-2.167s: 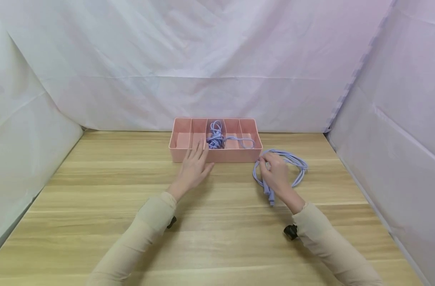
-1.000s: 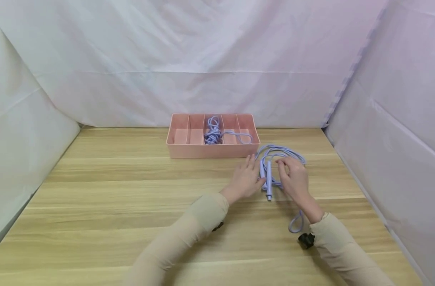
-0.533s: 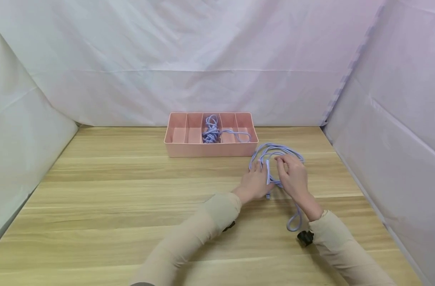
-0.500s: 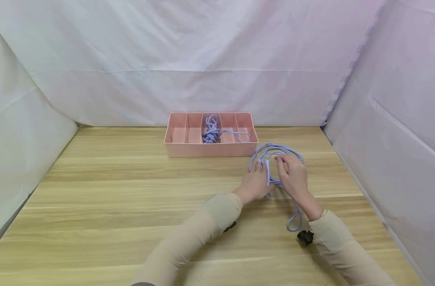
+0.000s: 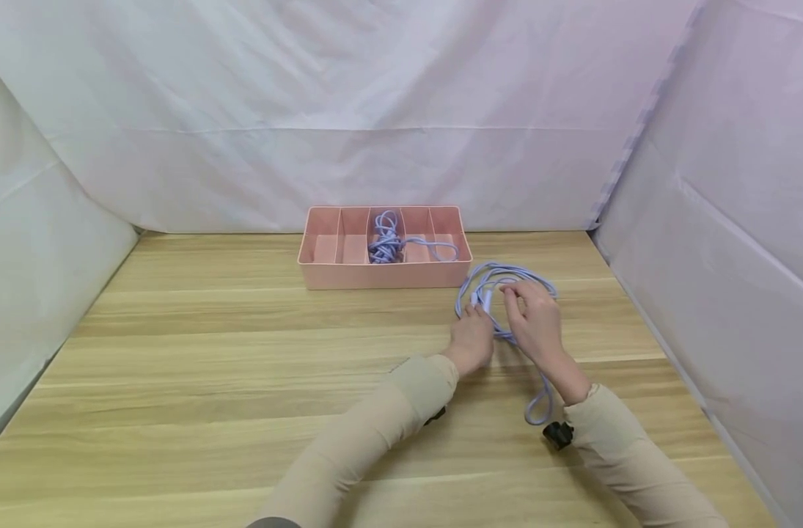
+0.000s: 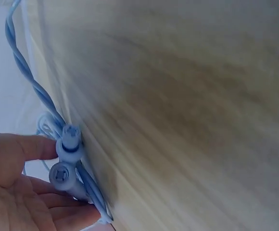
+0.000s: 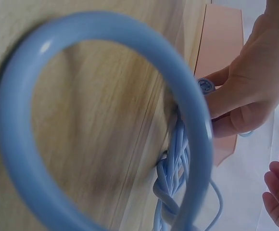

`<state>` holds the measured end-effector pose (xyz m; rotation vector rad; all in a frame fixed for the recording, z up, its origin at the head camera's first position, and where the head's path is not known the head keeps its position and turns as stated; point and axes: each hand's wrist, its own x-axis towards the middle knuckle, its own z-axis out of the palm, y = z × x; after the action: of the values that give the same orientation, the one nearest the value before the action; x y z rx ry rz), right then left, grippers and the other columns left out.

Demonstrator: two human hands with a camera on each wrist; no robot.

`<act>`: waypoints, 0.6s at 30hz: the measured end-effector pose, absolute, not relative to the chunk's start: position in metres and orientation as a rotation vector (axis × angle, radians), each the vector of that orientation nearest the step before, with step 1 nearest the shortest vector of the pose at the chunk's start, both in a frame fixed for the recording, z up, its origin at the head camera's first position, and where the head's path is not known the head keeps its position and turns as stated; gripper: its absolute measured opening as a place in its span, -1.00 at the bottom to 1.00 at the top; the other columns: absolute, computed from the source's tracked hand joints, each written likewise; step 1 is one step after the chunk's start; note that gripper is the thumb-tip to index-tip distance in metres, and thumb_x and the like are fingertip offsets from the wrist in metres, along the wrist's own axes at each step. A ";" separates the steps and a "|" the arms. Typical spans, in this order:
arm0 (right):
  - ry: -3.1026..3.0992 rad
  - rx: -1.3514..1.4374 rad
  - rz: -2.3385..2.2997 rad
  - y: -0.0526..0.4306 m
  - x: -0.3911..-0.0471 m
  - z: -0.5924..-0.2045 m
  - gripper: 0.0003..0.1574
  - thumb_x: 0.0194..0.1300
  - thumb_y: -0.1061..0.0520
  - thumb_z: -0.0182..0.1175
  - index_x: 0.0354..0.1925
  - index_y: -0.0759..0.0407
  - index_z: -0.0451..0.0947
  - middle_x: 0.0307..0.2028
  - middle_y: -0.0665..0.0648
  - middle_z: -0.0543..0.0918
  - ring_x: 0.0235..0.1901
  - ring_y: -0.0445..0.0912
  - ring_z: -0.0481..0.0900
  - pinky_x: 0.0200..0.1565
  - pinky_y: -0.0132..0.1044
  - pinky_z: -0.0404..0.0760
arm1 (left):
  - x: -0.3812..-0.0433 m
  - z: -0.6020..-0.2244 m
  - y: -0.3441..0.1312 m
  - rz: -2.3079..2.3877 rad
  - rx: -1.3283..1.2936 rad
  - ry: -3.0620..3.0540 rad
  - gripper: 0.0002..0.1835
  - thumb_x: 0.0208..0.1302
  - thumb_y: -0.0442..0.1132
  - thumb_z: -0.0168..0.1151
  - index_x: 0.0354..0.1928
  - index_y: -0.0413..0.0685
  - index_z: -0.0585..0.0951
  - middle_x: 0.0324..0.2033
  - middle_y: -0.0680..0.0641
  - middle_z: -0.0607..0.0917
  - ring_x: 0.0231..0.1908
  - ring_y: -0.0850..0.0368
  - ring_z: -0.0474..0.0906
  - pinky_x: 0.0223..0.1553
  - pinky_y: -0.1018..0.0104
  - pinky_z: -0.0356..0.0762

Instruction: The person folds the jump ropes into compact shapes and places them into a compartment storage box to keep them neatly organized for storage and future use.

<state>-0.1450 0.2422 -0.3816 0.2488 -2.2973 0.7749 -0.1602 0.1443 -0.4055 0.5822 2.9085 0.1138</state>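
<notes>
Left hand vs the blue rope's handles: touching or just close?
Touching. The left wrist view shows it: the left hand has its thumb right against one handle, with no gap between them.

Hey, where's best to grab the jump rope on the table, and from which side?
Probably round both handles together, from the left: they're thicker and straighter than the looser strands, most of which spread to the right. The left hand pinches them from that side.

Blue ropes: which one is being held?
The jump rope outside the pink box, its handles in the left hand; the tangled rope inside isn't held.
</notes>
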 end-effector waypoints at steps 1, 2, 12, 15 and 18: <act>-2.298 0.248 0.771 0.242 -0.145 -0.382 -0.79 0.19 0.27 0.04 -0.42 0.32 0.60 -0.44 0.23 0.66 -0.35 0.09 0.57 -0.26 -0.08 0.51 | -0.160 -0.406 0.144 0.096 0.587 2.935 -0.43 0.28 -0.12 0.02 0.25 -0.29 0.27 0.10 -0.21 0.45 0.04 0.09 0.45 -0.24 0.35 0.58; -2.300 0.246 0.766 0.242 -0.146 -0.383 -0.80 0.18 0.27 0.04 -0.42 0.32 0.60 -0.45 0.22 0.66 -0.35 0.09 0.58 -0.25 -0.08 0.51 | -0.161 -0.406 0.143 0.073 0.592 2.966 -0.50 0.28 -0.16 0.02 0.20 -0.27 0.34 0.03 -0.17 0.51 -0.04 0.11 0.48 -0.31 0.38 0.58; -2.289 0.288 0.768 0.238 -0.146 -0.384 -0.84 0.13 0.30 0.06 -0.42 0.30 0.60 -0.46 0.20 0.65 -0.43 0.04 0.57 -0.36 -0.15 0.49 | -0.160 -0.402 0.144 -0.502 0.555 2.980 -0.63 0.41 -0.14 -0.19 0.15 0.07 0.48 0.13 -0.16 0.50 0.10 -0.06 0.45 0.03 0.19 0.49; -2.286 0.293 0.759 0.238 -0.146 -0.384 -0.84 0.13 0.30 0.06 -0.42 0.31 0.60 -0.46 0.21 0.65 -0.46 0.01 0.56 -0.43 -0.19 0.46 | -0.160 -0.403 0.147 -0.645 0.515 2.938 -0.59 0.43 -0.09 -0.27 0.20 0.10 0.43 0.16 -0.15 0.47 0.13 -0.06 0.42 0.06 0.16 0.46; -2.296 0.290 0.757 0.238 -0.145 -0.385 -0.84 0.12 0.31 0.07 -0.41 0.31 0.60 -0.45 0.21 0.66 -0.46 -0.01 0.55 -0.49 -0.25 0.43 | -0.161 -0.404 0.146 -0.760 0.517 2.887 -0.59 0.43 -0.06 -0.26 0.22 0.14 0.41 0.19 -0.11 0.44 0.14 -0.05 0.41 0.06 0.13 0.46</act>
<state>-0.1455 0.2383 -0.3848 0.2902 -2.2963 0.7565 -0.1610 0.1461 -0.4039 0.5172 2.8869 -0.7597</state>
